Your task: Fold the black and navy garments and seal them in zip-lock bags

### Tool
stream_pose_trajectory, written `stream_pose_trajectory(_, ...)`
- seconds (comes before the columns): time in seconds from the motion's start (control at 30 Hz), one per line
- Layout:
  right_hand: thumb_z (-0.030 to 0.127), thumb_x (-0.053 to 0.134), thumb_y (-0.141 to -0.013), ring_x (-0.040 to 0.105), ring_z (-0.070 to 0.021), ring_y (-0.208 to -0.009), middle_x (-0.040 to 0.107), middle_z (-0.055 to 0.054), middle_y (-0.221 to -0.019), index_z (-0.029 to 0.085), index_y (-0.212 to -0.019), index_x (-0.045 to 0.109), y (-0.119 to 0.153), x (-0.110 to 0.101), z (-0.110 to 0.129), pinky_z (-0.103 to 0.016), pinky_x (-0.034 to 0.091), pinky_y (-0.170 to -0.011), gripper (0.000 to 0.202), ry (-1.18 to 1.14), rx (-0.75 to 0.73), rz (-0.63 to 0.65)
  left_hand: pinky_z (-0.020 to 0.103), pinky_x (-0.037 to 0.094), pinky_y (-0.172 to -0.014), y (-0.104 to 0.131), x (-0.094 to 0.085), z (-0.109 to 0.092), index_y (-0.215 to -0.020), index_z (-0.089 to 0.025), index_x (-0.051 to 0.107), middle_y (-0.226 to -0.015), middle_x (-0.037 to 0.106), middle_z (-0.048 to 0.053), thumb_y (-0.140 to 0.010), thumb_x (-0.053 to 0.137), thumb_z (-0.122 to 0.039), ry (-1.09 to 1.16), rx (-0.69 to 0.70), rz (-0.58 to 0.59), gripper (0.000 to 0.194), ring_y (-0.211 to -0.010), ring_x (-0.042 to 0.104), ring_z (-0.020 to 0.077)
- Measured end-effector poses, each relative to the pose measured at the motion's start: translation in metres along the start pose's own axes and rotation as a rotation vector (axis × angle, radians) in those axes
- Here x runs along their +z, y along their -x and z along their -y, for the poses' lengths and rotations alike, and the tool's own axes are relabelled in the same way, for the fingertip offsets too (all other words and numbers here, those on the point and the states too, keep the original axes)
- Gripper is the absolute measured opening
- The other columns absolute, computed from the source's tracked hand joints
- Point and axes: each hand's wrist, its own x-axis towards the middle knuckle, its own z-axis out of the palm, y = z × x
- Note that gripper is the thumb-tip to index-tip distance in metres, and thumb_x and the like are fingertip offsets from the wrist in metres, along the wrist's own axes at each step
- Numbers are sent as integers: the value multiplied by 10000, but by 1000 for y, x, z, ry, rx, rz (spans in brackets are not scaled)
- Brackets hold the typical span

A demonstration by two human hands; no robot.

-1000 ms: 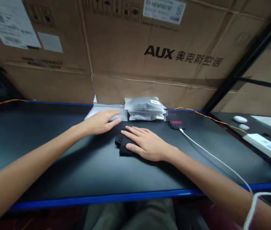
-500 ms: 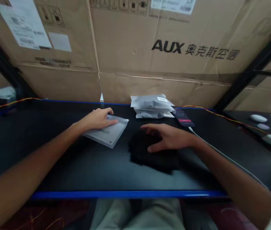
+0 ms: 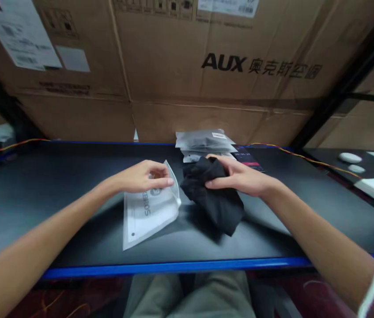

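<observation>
My left hand (image 3: pixel 150 176) pinches the top edge of a frosted plastic zip bag (image 3: pixel 147 214), tilting it so its slider end faces right. Dark lettering and a small round hole show on the bag. To its right, my right hand (image 3: pixel 229 176) is closed on a crumpled black cloth (image 3: pixel 215 198), thumb on the near side. The cloth's lower part hangs towards the table, and the fingers behind it are partly hidden. A narrow gap separates bag and cloth.
Several filled frosted bags (image 3: pixel 203 140) lie stacked at the back, beside a phone (image 3: pixel 248 159). A big cardboard box (image 3: pixel 167 79) rises behind the black table (image 3: pixel 74 221), which has a blue front edge. White items (image 3: pixel 350 157) sit far right.
My right hand has gathered and lifted the black cloth off the table. My left hand has raised and turned the zip bag, bringing its slider end towards the cloth.
</observation>
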Motion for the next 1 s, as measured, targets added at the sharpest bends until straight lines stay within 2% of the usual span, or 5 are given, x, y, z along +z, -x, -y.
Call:
stream_pose_trajectory(0.3,199,831,-656,699,-155,-664,753,-19,-816,182,-928,673,-9,30,-19,-254,571,-627,315,-573,173,-185,254,444,-632,-1,46,-28,-749,-170,627,-706,639,-4,-757,624,-286,64,98,-205,116,-674,569,150)
stream_pose_trajectory(0.47,184,821,-648,691,-156,-755,747,-5,-853,181,-938,673,-14,34,-36,-280,554,-745,326,-481,251,-155,238,390,-564,0,41,-34,-643,-190,515,-613,522,-44,-682,601,-222,114,41,-510,100,-589,476,112)
stream_pose_trajectory(0.6,215,752,-718,650,-187,-864,723,-1,-929,182,-977,677,-14,34,-36,-338,512,-849,271,-66,151,-84,243,411,-593,4,36,-39,-679,-200,494,-661,519,-41,-714,592,-211,71,98,-710,104,-622,499,115)
stream_pose_trajectory(0.77,182,667,-763,607,-224,-987,690,-14,-1014,187,-1037,669,-11,40,-28,-370,459,-946,274,339,-103,-120,252,455,-630,11,48,-51,-794,-211,531,-683,552,-42,-766,584,-202,-63,196,-646,60,-620,533,117)
stream_pose_trajectory(1.0,292,743,-747,681,-181,-817,726,-17,-878,194,-996,676,-6,43,-24,-293,539,-747,276,-350,391,38,225,459,-582,14,66,-54,-957,-222,531,-706,587,-41,-883,527,-230,-102,256,-603,75,-599,549,106)
